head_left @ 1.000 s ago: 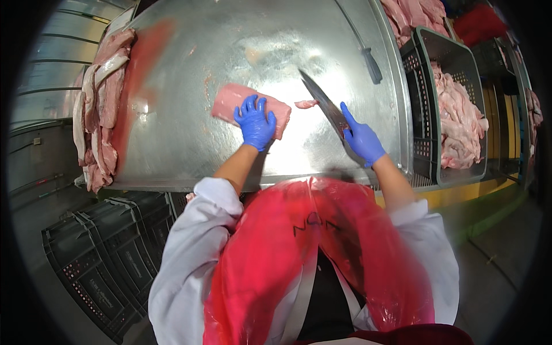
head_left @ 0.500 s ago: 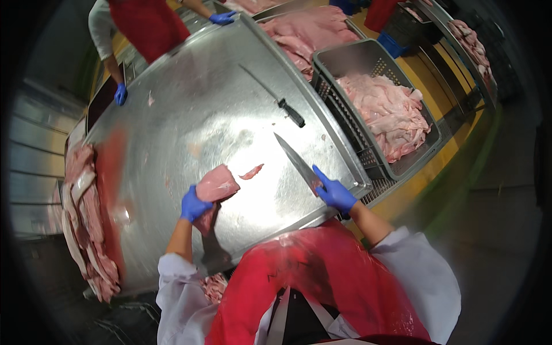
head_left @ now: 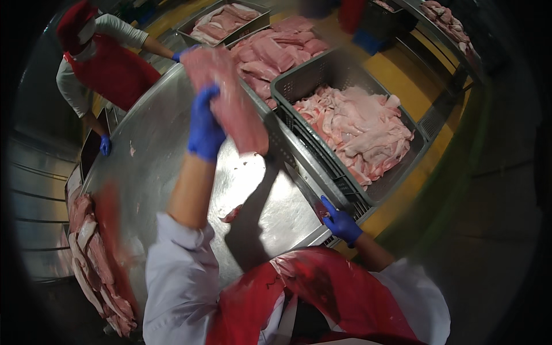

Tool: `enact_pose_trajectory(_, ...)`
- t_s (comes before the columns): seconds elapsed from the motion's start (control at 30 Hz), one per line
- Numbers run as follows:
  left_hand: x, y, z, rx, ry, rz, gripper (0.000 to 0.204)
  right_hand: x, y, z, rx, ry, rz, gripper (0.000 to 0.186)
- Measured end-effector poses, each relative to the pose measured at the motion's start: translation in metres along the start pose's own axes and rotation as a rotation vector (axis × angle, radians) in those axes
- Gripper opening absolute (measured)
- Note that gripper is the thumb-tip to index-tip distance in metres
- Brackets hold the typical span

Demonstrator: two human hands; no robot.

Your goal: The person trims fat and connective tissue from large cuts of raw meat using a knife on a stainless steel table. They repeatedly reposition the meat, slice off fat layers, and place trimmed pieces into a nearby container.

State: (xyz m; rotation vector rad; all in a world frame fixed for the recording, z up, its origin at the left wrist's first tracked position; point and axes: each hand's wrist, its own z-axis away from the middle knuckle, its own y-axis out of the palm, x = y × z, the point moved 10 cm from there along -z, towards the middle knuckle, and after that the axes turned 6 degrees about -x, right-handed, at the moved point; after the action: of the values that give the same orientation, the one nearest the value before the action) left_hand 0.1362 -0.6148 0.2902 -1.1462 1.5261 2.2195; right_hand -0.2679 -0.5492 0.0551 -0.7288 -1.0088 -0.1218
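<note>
My left hand (head_left: 207,126) is raised over the steel table (head_left: 164,132), its blue-gloved fingers wrapped round a long piece of meat (head_left: 241,109), pink and pale, slightly blurred. The slab tilts, its far end reaching toward the table's far right edge. My right hand (head_left: 344,226), also gloved in blue, grips a knife (head_left: 313,195) at the right edge. The blade points away from me along the raised rim; its handle is hidden in the hand. Between my arms, a small dark red meat scrap (head_left: 231,214) lies on the steel.
Beyond the right rim stands a grey perforated crate (head_left: 305,75) of pale trimmings (head_left: 359,129). Behind it are a heap of pink meat cuts (head_left: 276,52) and a meat container (head_left: 256,26). Long strips (head_left: 95,253) lie at the left edge. A co-worker (head_left: 112,72) in red stands opposite.
My left hand has lifted the piece of meat off the table and carried it far and right. The view has shifted; the sharpening steel no longer shows. My right hand keeps the knife.
</note>
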Motion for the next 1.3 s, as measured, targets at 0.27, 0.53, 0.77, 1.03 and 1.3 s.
enact_pose_trajectory(0.27,-0.094,0.07,-0.19,-0.076,0.771,-1.177,0.053,-0.001,-0.019,-0.002,-0.109,-0.078,-0.005,0.074)
enact_pose_trajectory(0.53,0.161,-0.185,0.156,-0.018,0.504,-2.008,0.041,-0.007,-0.013,0.019,0.007,-0.037,0.005,0.075)
enact_pose_trajectory(0.77,0.125,-0.328,0.364,-0.559,0.365,-1.868,0.014,0.025,0.02,-0.026,0.093,-0.247,0.225,0.075)
enact_pose_trajectory(1.03,0.021,-0.422,0.659,-1.393,0.529,-1.683,0.023,0.07,0.106,-0.079,0.326,-0.258,0.068,0.071)
enact_pose_trajectory(1.3,0.113,-0.478,0.893,-1.807,-0.295,-1.656,0.025,0.146,0.256,-0.086,0.601,-0.247,0.159,0.071)
